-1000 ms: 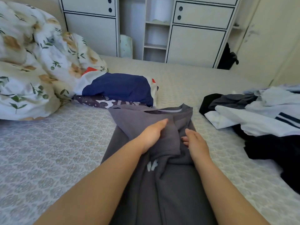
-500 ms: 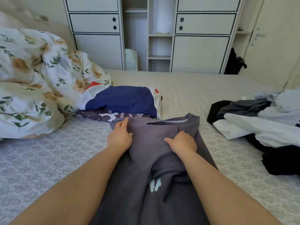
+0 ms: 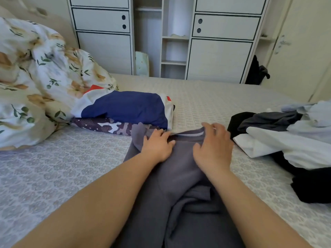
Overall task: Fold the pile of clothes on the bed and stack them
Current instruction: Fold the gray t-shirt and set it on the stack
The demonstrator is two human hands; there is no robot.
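A grey garment (image 3: 180, 179) lies lengthwise on the bed (image 3: 53, 169) in front of me, its far end by the folded stack. My left hand (image 3: 157, 146) lies flat on its upper left part, fingers straight, pressing the cloth down. My right hand (image 3: 213, 145) lies spread on the upper right part near the collar edge. A folded stack, a navy, white and red piece (image 3: 125, 108) over a patterned dark one (image 3: 105, 127), sits just beyond the garment at left. An unfolded pile of black, white and grey clothes (image 3: 286, 140) lies at right.
A floral duvet (image 3: 35, 77) is heaped at the left. White cabinets with an open shelf column (image 3: 173, 51) stand past the bed's far edge. A dark bag (image 3: 256, 72) hangs by the door at right.
Both hands slid up the grey garment toward its far edge and spread flat; the folded flap they handled now lies smoothed down. The camera moved closer.
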